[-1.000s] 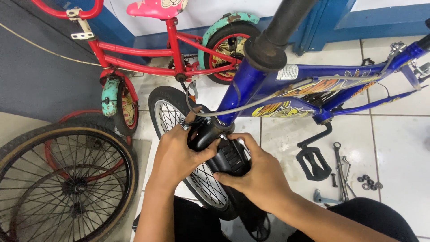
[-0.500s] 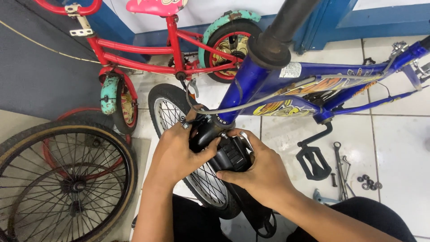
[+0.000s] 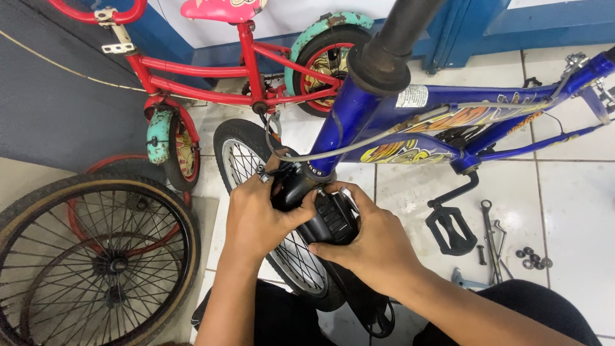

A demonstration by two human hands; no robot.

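Since a second ago, little has shifted: both hands have stayed clasped about the same black part at the front of the blue bicycle (image 3: 410, 122), and the grip has only been adjusted, the fingers brought a little further round it. From this it is judged that the part is being seated or pressed onto the fork, a step that looks under way rather than finished.

The left hand (image 3: 256, 221) is closed round the upper, rounded end of the black fitting (image 3: 320, 214), with the thumb laid across its top just below the head tube. The right hand (image 3: 375, 247) is curled under and around the lower, ribbed end of the same fitting, its fingers wrapped from the right side. The fitting is thus held between both hands, touching both palms, directly above the front wheel (image 3: 269, 192) and in front of the blue frame.

A grey brake cable (image 3: 359, 144) is seen running from the frame down to a point just beside the left hand. On the tiled floor, toward its right edge, a black pedal (image 3: 451, 230) on its crank hangs close to the floor, and beside it a wrench (image 3: 490, 237) and some small nuts (image 3: 530, 257) are laid out. At the left edge a loose spoked wheel (image 3: 96, 256) is lying, and a red child's bicycle (image 3: 211, 70) is standing at the far side.
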